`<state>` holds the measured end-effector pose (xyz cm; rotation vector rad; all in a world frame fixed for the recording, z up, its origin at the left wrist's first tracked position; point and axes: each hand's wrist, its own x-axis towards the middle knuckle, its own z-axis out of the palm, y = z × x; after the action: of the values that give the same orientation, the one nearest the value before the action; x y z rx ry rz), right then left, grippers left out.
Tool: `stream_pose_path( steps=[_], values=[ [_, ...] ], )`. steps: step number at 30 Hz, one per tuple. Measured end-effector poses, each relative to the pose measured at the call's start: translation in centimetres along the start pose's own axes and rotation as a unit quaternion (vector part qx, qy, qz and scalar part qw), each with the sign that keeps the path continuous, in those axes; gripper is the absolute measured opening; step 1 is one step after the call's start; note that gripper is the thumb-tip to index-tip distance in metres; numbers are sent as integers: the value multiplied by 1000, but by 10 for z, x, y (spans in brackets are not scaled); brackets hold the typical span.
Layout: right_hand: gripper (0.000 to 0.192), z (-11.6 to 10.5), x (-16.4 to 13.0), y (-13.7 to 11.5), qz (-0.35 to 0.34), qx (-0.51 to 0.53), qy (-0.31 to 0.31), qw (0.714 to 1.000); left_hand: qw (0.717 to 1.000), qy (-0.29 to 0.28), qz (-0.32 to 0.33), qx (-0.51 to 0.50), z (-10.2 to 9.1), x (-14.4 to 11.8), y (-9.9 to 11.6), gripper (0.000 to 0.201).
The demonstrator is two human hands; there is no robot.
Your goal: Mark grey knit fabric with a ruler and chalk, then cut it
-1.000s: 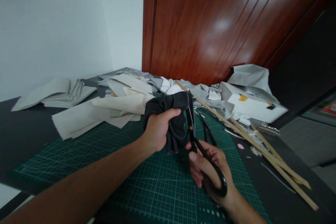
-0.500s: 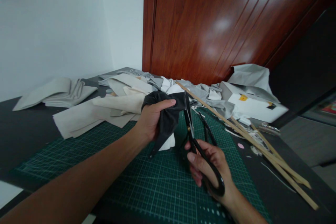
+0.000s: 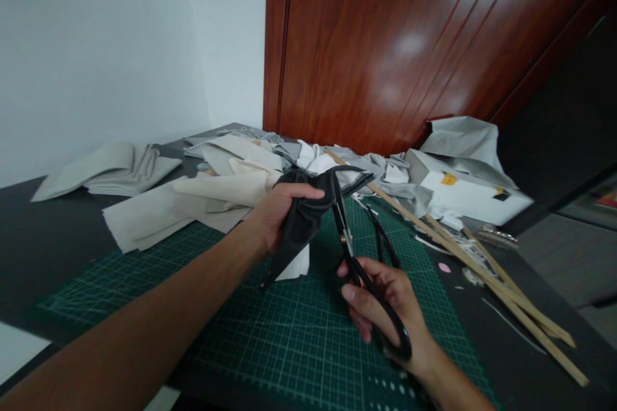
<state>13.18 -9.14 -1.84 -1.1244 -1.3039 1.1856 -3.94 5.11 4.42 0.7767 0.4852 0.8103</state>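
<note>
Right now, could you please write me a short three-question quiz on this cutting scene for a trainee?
1. True or false: the left hand holds the black fabric up off the green cutting mat.
2. Which tool does the right hand grip? A. black scissors B. a craft knife C. a pencil
3. Fill in: the long wooden sticks lie to the ____ of the mat, as the person sees it.

Key:
1. True
2. A
3. right
</note>
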Motion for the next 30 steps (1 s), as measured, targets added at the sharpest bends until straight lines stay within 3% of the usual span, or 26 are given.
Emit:
stream_pose_path(
  steps=[4, 10, 13, 25, 30],
  values=[
    [44, -1, 0, 0, -2, -6, -4, 1000, 999, 40, 33, 9, 10, -3, 0, 8],
    [41, 1, 0, -1, -3, 21, -16, 1000, 975, 112, 190, -22, 21, -5, -16, 23],
    [38, -1, 0, 2, -14, 42, -35, 998, 965, 124, 228, -34, 23, -5, -22, 30],
    [39, -2, -2, 9, -28, 67, -97, 993, 953, 141, 260, -65, 23, -3, -16, 34],
    [38, 2, -2, 10, -37, 67, -77, 994, 951, 148, 262, -69, 26, -4, -19, 33]
  ],
)
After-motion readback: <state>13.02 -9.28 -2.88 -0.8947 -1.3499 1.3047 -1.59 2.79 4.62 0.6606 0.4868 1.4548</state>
